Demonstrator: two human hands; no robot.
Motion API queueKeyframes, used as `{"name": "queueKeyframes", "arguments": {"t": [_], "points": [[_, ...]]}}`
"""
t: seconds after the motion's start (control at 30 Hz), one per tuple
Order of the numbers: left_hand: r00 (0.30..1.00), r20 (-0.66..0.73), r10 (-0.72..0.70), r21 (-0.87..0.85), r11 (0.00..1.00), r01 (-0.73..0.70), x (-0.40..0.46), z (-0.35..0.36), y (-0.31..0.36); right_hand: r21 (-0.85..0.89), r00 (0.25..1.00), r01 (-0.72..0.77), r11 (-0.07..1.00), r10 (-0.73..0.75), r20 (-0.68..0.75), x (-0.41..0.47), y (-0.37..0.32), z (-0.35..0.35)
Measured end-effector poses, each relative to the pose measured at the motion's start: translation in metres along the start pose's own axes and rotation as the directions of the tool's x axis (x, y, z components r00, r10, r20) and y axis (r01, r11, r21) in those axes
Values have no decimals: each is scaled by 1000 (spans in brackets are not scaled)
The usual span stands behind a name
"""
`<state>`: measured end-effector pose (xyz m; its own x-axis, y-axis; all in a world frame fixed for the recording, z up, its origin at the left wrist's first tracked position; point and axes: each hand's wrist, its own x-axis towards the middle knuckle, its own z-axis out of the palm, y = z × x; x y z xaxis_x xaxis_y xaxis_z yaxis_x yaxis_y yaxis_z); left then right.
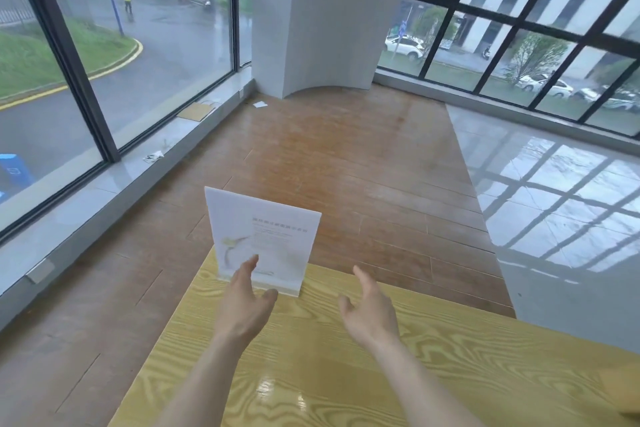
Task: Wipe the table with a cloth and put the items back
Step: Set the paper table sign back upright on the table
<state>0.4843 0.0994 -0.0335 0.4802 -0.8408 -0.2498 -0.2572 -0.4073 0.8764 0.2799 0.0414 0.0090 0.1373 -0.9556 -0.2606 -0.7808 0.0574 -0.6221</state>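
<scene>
**Acrylic sign stand at the table's far corner, both hands open**

Yellow-grained wooden table (346,374) fills the lower frame, glossy, with a light glare patch near the middle of the near edge. At its far left corner stands a white acrylic sign stand (266,239) — upright on a low base, printed face turned toward the viewer. Its long axis runs along the table's far edge, slightly angled so the left end sits farther away than the right. The panel leans back a little from the base. Faint grey text and a pale yellow-green drawing on the face; text too small to read.

Left hand (246,298) is in front of the stand's lower left part, fingers spread and extended, thumb out to the right. Fingertips overlap the printed face in the view; whether they touch it I cannot tell. Nothing gripped.

Right hand (370,312) hovers over the table to the right of the stand, well clear of it — palm facing left, fingers loosely curled, empty.

Beyond the table: brown wood-plank floor (346,156), a glossy grey tiled strip on the right, a white pillar (325,17) at the room's corner, and dark-framed windows (114,45) on both sides. A flat cardboard piece (195,111) lies on the left sill.
</scene>
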Motion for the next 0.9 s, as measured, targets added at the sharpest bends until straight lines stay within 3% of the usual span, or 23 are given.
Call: {"name": "queueKeyframes", "arguments": {"t": [0.33,0.73,0.9], "points": [[962,259,84,194,971,-137,-82,114,42,-110,992,-107,988,99,-75,-56,126,-88],[880,460,120,314,905,-287,-201,329,105,58,942,-324,944,328,-65,-134,358,-219],[839,537,89,331,892,-307,-260,449,133,147,897,-440,886,440,32,-156,479,-274]]}}
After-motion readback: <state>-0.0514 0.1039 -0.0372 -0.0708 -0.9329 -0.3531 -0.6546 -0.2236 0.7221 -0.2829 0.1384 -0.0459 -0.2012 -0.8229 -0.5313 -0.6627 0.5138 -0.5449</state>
